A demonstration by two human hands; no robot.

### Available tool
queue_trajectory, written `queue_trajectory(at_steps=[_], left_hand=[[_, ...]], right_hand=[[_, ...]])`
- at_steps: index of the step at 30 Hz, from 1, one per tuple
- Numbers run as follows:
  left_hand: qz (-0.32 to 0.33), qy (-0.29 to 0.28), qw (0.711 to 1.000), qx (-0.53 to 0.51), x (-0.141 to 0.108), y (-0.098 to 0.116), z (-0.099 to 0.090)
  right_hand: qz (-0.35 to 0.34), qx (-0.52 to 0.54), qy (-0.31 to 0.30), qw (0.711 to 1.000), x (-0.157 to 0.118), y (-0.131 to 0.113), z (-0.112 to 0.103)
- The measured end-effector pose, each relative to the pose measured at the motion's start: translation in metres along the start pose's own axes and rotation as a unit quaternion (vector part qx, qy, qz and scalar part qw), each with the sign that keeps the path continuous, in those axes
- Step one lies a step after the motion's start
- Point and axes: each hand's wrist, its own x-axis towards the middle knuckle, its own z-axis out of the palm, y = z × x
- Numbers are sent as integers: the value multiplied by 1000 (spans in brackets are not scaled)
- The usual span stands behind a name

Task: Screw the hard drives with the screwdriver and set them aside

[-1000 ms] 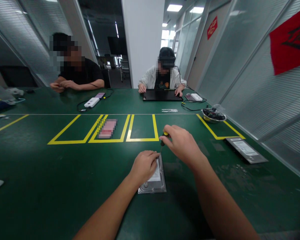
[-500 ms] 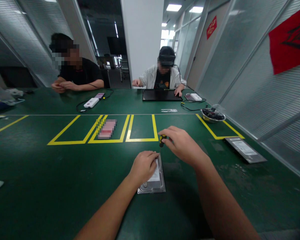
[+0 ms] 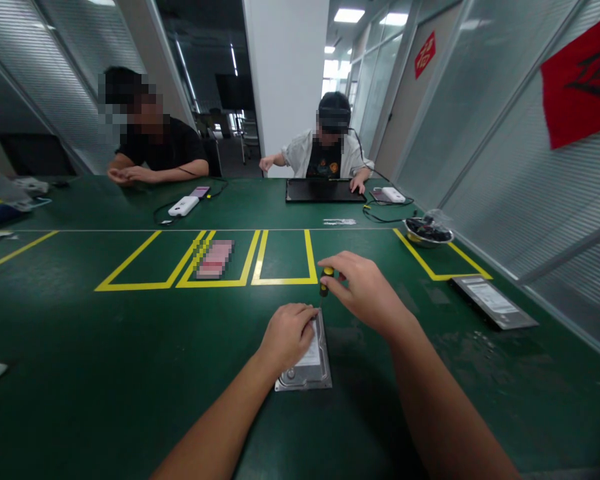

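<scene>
A silver hard drive (image 3: 317,373) with a white label lies flat on the green table, its long side pointing away from me. Across its upper left part rests my left hand (image 3: 291,337), gripping it with the fingers near the far end. My right hand (image 3: 363,287) pinches the yellow and black handle of a small screwdriver (image 3: 325,289). The screwdriver stands upright over the drive's far right corner, its thin shaft pointing down; whether the tip sits in a screw is too small to tell.
Another hard drive (image 3: 495,303) lies to the right, near a metal bowl (image 3: 429,235) of dark parts. Yellow tape (image 3: 285,281) marks rectangles ahead, one with a blurred pink item (image 3: 215,259). Two people sit across the table, one with a hand on a black panel (image 3: 325,191).
My right fingers have shifted slightly around the screwdriver handle. My left hand and the hard drive stay in place. Across the table, one person's raised hand has moved a little to the left.
</scene>
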Motion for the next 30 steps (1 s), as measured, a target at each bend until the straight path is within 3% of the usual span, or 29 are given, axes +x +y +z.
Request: queue_trajectory(at_steps=[14, 30], left_hand=[[6, 2, 1000, -1, 0, -2, 1], [14, 12, 1000, -5, -1, -1, 0]], right_hand=[[-31, 43, 24, 998, 3, 6, 2], [-3, 9, 31, 999, 2, 6, 4]])
